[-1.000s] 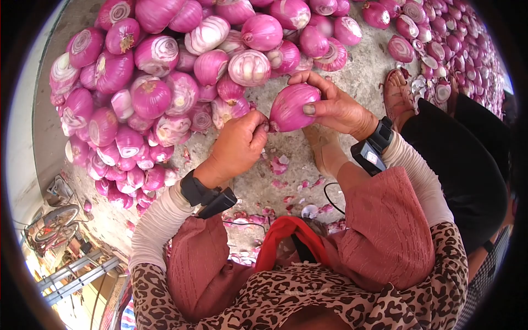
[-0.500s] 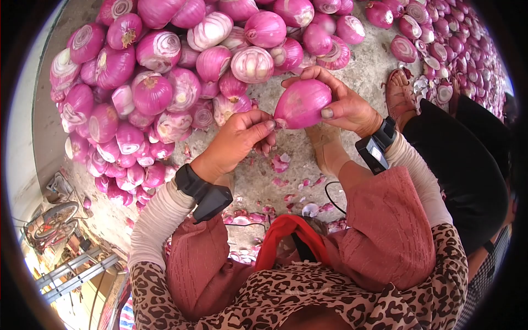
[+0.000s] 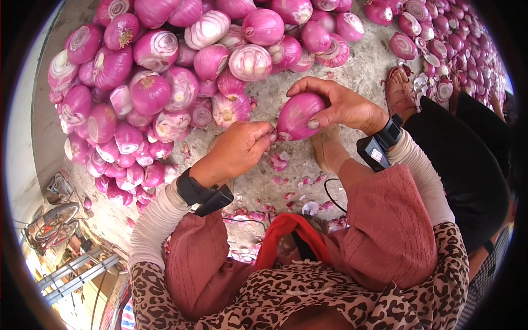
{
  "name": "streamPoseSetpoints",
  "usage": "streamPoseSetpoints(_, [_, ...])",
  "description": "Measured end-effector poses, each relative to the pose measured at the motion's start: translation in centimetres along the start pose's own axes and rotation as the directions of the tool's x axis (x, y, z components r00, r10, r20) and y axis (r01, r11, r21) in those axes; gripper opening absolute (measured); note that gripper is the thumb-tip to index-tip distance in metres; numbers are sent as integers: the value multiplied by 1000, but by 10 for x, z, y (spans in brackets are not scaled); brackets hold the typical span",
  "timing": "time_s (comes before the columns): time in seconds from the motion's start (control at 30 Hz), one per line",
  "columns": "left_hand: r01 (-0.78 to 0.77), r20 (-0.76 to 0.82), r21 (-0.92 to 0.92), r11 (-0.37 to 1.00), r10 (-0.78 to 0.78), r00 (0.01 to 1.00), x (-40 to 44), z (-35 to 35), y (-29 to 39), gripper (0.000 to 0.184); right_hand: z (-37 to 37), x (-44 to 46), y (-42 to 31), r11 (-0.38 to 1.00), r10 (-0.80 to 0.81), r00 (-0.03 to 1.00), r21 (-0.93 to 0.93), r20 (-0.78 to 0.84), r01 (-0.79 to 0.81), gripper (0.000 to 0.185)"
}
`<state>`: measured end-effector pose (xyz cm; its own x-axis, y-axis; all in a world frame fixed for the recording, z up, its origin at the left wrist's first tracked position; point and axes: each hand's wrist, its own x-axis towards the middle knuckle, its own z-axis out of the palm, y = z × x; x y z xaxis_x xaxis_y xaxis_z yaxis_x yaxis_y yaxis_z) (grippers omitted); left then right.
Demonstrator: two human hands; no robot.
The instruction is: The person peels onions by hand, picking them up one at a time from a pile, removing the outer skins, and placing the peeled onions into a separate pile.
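Note:
A purple-red onion (image 3: 301, 116) is held up over the concrete floor, tilted with its lower end toward the left. My right hand (image 3: 344, 107) wraps round its upper right side, thumb on the front. My left hand (image 3: 236, 148) pinches at the onion's lower left tip; whether a bit of skin lies between the fingertips is too small to tell. Left of and beyond the hands rises a large heap of onions (image 3: 151, 94), several with cut ends showing pale rings. Scraps of onion skin (image 3: 279, 160) lie on the floor beneath my hands.
A second onion pile (image 3: 440, 44) spreads at the upper right. Beside me sits another person in black trousers (image 3: 459, 148), a sandalled foot (image 3: 400, 91) near that pile. A bicycle (image 3: 52, 225) and a metal ladder (image 3: 77, 275) stand at the lower left. A thin black cable (image 3: 330, 193) lies near my leg.
The onion has dropped slightly and turned in my right hand. My left fingers, looser and more spread half a second ago, are now pinched together at its tip.

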<state>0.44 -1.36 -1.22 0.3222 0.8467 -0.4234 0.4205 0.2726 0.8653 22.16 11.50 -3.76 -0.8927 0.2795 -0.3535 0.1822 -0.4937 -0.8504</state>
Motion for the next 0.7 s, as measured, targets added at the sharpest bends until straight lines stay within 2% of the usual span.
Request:
streamPoseSetpoints(0.07, [32, -1, -54, 998, -32, 999, 0, 0, -1, 15, 1, 1, -2, 999, -29, 1000, -47, -3, 28, 55])
streamPoseSetpoints(0.17, [-27, -29, 1, 1000, 27, 999, 0, -1, -3, 10, 3, 2, -7, 984, -76, 997, -161, -13, 73, 57])
streamPoseSetpoints(0.23, [-160, -75, 224, 961, 181, 981, 0, 0, -1, 15, 4, 3, -8, 970, -96, 995, -227, -19, 89, 58])
streamPoseSetpoints(0.37, [-72, -108, 165, 984, 90, 990, -2, 3, -2, 13, 4, 3, -9, 970, -117, 993, -215, -14, 111, 59])
streamPoseSetpoints(0.43, [48, -122, -40, 998, -53, 991, -3, 5, -2, 10, 4, 3, -7, 977, -119, 993, -178, -11, 115, 60])
streamPoseSetpoints(0.47, [49, -123, -41, 998, -54, 991, -3, 5, -2, 10, 5, 3, -6, 974, -161, 987, -163, -18, 156, 61])
streamPoseSetpoints(0.5, [211, -56, -342, 916, -244, 968, -2, 3, -1, 11, 5, 3, -4, 969, -202, 979, -148, -26, 196, 62])
streamPoseSetpoints(0.53, [355, 64, -596, 720, -398, 915, -2, 3, -1, 11, 5, 2, -4, 970, -201, 979, -148, -25, 196, 62])
streamPoseSetpoints(0.57, [355, 63, -597, 720, -398, 915, -1, 2, -2, 11, 5, 2, -3, 959, -244, 970, -156, -24, 237, 64])
streamPoseSetpoints(0.63, [324, 134, -778, 538, -362, 922, -2, -1, -7, 13, 4, 2, -3, 947, -286, 958, -163, -22, 278, 66])
streamPoseSetpoints(0.67, [325, 134, -778, 538, -363, 922, -2, -1, -8, 13, 3, 2, -4, 930, -324, 946, -188, -8, 317, 67])
streamPoseSetpoints(0.7, [322, 169, -832, 452, -347, 923, -2, -1, -9, 13, 3, 2, -5, 911, -361, 932, -211, 9, 355, 69])
